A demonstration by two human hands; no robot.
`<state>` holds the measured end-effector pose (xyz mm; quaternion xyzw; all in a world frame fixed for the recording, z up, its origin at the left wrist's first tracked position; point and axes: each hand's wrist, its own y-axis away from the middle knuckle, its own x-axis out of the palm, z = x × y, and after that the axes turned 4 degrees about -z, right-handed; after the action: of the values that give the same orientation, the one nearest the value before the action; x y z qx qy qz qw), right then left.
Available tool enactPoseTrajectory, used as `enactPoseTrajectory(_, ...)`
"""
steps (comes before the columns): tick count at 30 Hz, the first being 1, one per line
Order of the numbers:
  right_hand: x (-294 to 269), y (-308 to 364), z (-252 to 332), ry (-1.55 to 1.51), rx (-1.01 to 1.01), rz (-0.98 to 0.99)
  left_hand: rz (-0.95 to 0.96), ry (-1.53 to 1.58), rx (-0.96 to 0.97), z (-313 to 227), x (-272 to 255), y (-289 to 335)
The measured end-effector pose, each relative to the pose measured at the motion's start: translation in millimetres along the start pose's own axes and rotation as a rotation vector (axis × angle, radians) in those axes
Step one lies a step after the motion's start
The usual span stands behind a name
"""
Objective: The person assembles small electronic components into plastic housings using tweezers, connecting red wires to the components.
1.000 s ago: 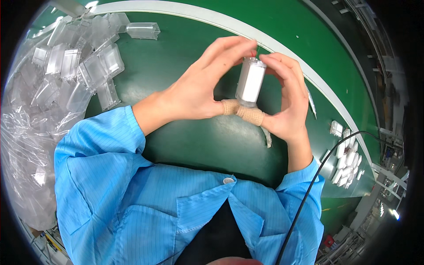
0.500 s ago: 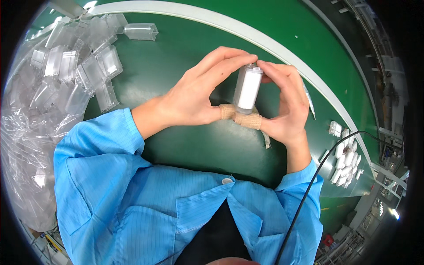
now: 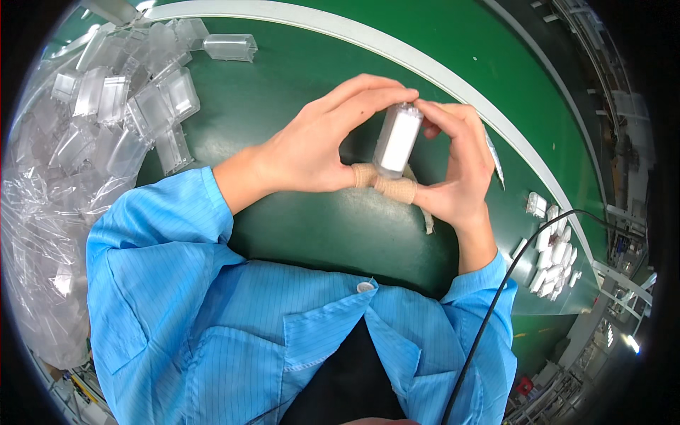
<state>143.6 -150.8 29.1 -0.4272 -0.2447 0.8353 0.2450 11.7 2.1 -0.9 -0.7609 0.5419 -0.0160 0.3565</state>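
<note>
Between both hands I hold a clear plastic case [image 3: 398, 142] with a white piece inside it, tilted slightly over the green table. My left hand [image 3: 319, 138] grips it from the left, fingertips at its top end and thumb at its bottom end. On the other side my right hand [image 3: 460, 152] does the same, its fingertips meeting the left ones at the top. Both thumbs wear tan wraps [image 3: 394, 189] and press together at the case's lower end. A pale strip of cloth [image 3: 427, 218] lies just behind the right thumb.
To the left lies a heap of clear plastic cases [image 3: 152, 106], partly in a transparent bag [image 3: 46, 248]. Several white pieces [image 3: 554, 258] are piled at the right. A black cable [image 3: 489, 312] crosses near my right forearm. A white edge strip [image 3: 340, 25] borders the green table [image 3: 297, 81].
Both hands keep their grip on the case. It tips slightly more, with its lower end shifting a little up and left.
</note>
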Motion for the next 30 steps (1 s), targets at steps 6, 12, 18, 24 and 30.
enactPoseTrajectory(6,2.4,-4.0,-0.5,-0.122,0.127,-0.013,-0.047,0.083,-0.055,2.9,3.0,-2.5)
enactPoseTrajectory(12,-1.0,-4.1,-2.9,-0.071,0.069,-0.062,-0.007,0.738,-0.560,0.1,-10.1,-4.8)
enactPoseTrajectory(18,-0.8,-6.4,2.3,-0.074,-0.046,0.167,0.080,1.106,-0.833,3.9,-18.9,-9.7)
enactPoseTrajectory(24,7.2,-1.3,-1.5,-0.508,0.483,-0.088,-0.158,1.057,-0.572,-0.5,-6.0,-9.6)
enactPoseTrajectory(30,9.2,-2.2,1.8,-0.487,0.478,-0.125,-0.182,0.796,-0.359,3.8,3.1,-4.5)
